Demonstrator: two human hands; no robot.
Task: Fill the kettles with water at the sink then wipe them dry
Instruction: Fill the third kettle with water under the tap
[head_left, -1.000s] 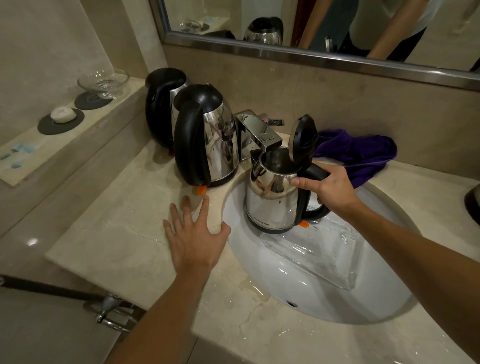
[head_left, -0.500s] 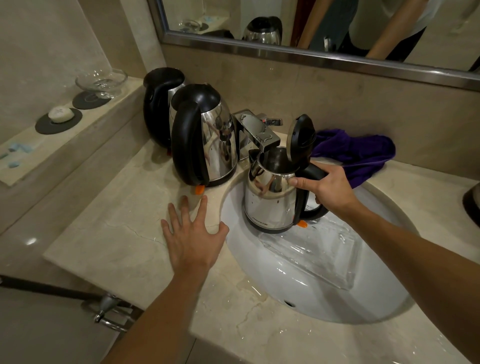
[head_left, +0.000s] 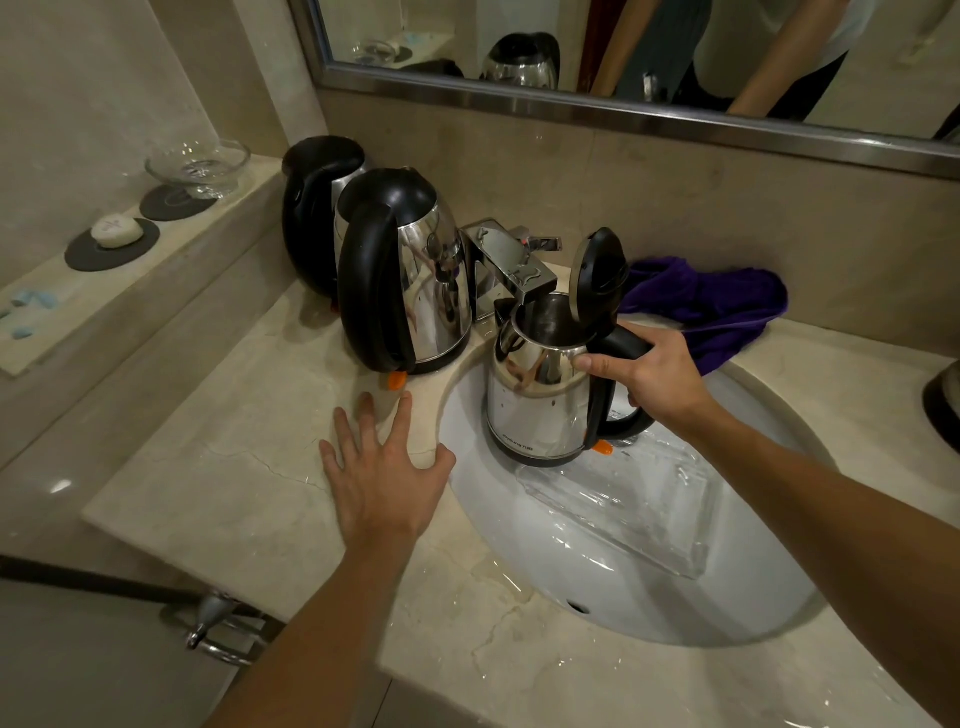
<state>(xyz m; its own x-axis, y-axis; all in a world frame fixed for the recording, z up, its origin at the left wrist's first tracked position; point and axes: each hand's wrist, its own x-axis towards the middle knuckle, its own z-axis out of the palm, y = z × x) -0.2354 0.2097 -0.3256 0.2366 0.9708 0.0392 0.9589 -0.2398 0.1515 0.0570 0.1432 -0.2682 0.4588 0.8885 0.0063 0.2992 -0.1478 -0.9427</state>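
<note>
A small steel kettle (head_left: 540, 400) with its black lid flipped up hangs in the white sink (head_left: 519, 530), its mouth just under the chrome faucet (head_left: 511, 260). My right hand (head_left: 654, 376) grips its black handle. Flat on the marble counter (head_left: 218, 488), left of the basin, rests my left hand (head_left: 384, 473) with fingers spread. Two more steel kettles stand behind it: a larger one (head_left: 410, 275) at the basin's edge and another (head_left: 311, 208) behind that near the wall. A purple cloth (head_left: 711, 306) lies behind the sink on the right.
A clear plastic tray (head_left: 634, 499) lies in the basin under the kettle. On the left ledge sit a glass dish (head_left: 200, 163) and a soap bar (head_left: 117, 231). Another dark object (head_left: 943, 410) is at the right edge. The counter front is wet.
</note>
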